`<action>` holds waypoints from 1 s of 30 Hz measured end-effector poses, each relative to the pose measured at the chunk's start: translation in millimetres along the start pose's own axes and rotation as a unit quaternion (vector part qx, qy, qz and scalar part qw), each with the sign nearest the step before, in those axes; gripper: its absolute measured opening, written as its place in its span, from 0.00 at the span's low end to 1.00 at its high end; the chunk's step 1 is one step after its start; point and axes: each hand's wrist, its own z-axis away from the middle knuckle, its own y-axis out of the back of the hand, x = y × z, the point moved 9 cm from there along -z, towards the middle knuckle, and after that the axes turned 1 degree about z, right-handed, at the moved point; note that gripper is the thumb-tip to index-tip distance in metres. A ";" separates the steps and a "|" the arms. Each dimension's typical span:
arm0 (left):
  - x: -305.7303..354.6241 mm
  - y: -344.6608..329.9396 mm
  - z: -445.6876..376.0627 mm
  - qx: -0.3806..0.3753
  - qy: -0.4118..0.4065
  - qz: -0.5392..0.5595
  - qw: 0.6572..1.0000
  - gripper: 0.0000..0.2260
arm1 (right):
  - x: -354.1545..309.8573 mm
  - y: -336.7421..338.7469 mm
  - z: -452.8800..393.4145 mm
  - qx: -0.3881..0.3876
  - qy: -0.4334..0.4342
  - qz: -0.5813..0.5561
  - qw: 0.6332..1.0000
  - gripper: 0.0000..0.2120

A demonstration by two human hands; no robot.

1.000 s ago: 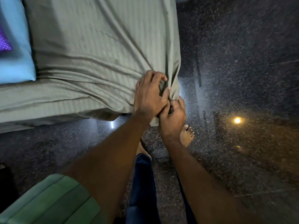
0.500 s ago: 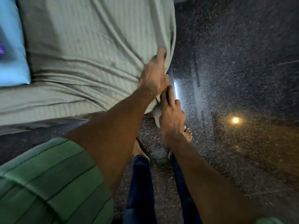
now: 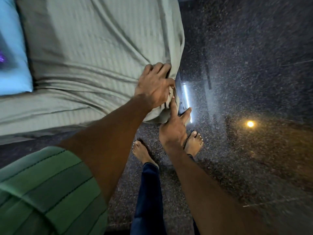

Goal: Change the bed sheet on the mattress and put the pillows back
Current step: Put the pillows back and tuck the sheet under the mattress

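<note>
A grey-green striped bed sheet (image 3: pixel 94 48) covers the mattress, creased toward its near right corner. My left hand (image 3: pixel 155 85) lies on that corner and grips a bunch of the sheet, fingers curled over the edge. Just below it, my right hand (image 3: pixel 175 128) presses a straight index finger up against the gathered fabric at the corner's underside, thumb stuck out to the right. Its other fingers are hidden. A light blue pillow (image 3: pixel 13 61) lies on the bed at the far left.
Dark speckled floor (image 3: pixel 245 73) lies right of and in front of the bed, with a bright strip reflection beside the corner and a round lamp reflection (image 3: pixel 250 123). My bare feet (image 3: pixel 194 143) stand just in front of the corner.
My left hand slid from the bed's side edge back down onto the corner and bunched the sheet. My right hand stayed under the corner, its index finger now straight against the fabric.
</note>
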 end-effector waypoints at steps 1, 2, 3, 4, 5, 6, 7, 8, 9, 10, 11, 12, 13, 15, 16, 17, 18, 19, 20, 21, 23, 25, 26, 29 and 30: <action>0.0 -2.2 -1.0 -0.008 0.004 -0.008 1.000 0.13 | 3.1 -4.4 2.5 -0.001 -0.025 -0.010 1.000 0.44; 0.4 -3.9 -1.5 -0.013 0.004 -0.011 1.000 0.13 | 8.7 -13.0 1.6 -0.011 -0.053 -0.016 0.998 0.42; 1.0 -5.3 -2.1 -0.016 0.000 -0.010 1.000 0.13 | 17.3 -25.5 -0.3 -0.031 -0.089 -0.028 0.995 0.39; 0.4 -5.9 -2.8 -0.018 -0.003 -0.006 1.000 0.13 | 27.1 -39.9 -1.8 -0.058 -0.132 -0.052 0.988 0.35; -1.1 -6.5 -3.4 -0.022 -0.007 -0.001 1.000 0.14 | 34.9 -54.8 -2.0 -0.092 -0.165 -0.068 0.980 0.32; -2.9 -6.0 -4.1 -0.026 -0.009 0.007 1.000 0.15 | 39.7 -66.5 -1.2 -0.117 -0.176 -0.074 0.975 0.30; -4.5 -5.6 -5.4 -0.034 -0.012 0.015 0.999 0.16 | 41.3 -73.9 -2.2 -0.133 -0.174 -0.076 0.973 0.30; -6.0 -5.9 -6.7 -0.047 -0.017 0.029 0.998 0.17 | 40.9 -78.7 -7.1 -0.142 -0.169 -0.078 0.972 0.30; -8.6 -6.6 -7.7 -0.068 -0.023 0.046 0.996 0.17 | 40.2 -81.4 -16.2 -0.143 -0.167 -0.085 0.972 0.30; -12.1 -8.2 -6.9 -0.088 -0.033 0.062 0.994 0.18 | 41.9 -84.7 -25.6 -0.143 -0.177 -0.101 0.968 0.30; -15.7 -8.3 -5.6 -0.099 -0.043 0.068 0.992 0.19 | 44.4 -86.4 -34.9 -0.141 -0.199 -0.125 0.962 0.30; -18.7 -7.7 -5.1 -0.102 -0.051 0.068 0.991 0.19 | 48.8 -88.6 -45.9 -0.133 -0.215 -0.149 0.956 0.31; -20.3 -5.9 -3.8 -0.095 -0.050 0.069 0.992 0.19 | 48.3 -87.3 -50.8 -0.123 -0.225 -0.162 0.953 0.34; -17.5 -1.8 -6.7 -0.062 -0.010 0.096 0.993 0.16 | 32.4 -65.1 -42.8 -0.086 -0.215 -0.169 0.958 0.32; -14.5 -3.0 -8.9 -0.050 0.028 0.115 0.992 0.13 | 21.5 -46.4 -33.0 -0.048 -0.196 -0.163 0.966 0.27; -12.3 -6.4 -10.0 -0.048 0.077 0.139 0.986 0.12 | 10.7 -25.1 -23.0 0.005 -0.163 -0.147 0.976 0.22; -13.8 -9.5 -9.1 -0.042 0.134 0.176 0.974 0.11 | 1.1 -5.2 -14.5 0.064 -0.121 -0.128 0.982 0.17; -16.6 -12.4 -6.4 -0.032 0.182 0.219 0.958 0.11 | -8.1 13.4 -5.2 0.120 -0.078 -0.117 0.983 0.15; -20.7 -14.8 -2.0 -0.016 0.210 0.269 0.940 0.12 | -16.6 25.3 0.7 0.158 -0.040 -0.118 0.979 0.15; -24.1 -12.7 3.2 0.016 0.219 0.317 0.923 0.15 | -24.4 31.7 1.9 0.177 -0.014 -0.124 0.976 0.16; -34.6 -3.8 19.9 0.096 0.214 0.400 0.886 0.23 | -36.3 31.4 -9.8 0.174 0.015 -0.103 0.979 0.17; -46.8 4.0 46.4 0.158 0.240 0.391 0.875 0.24 | -46.6 32.9 -26.5 0.167 0.041 -0.043 0.984 0.14; -52.7 7.0 62.4 0.181 0.268 0.353 0.878 0.22 | -50.8 36.7 -33.9 0.174 0.056 -0.006 0.983 0.11; -60.5 -1.0 108.3 0.173 0.341 0.241 0.892 0.14 | -65.2 46.6 -44.6 0.176 0.119 0.090 0.973 0.07; -57.8 -9.3 115.6 0.144 0.331 0.224 0.905 0.16 | -66.8 48.6 -47.1 0.172 0.135 0.109 0.970 0.07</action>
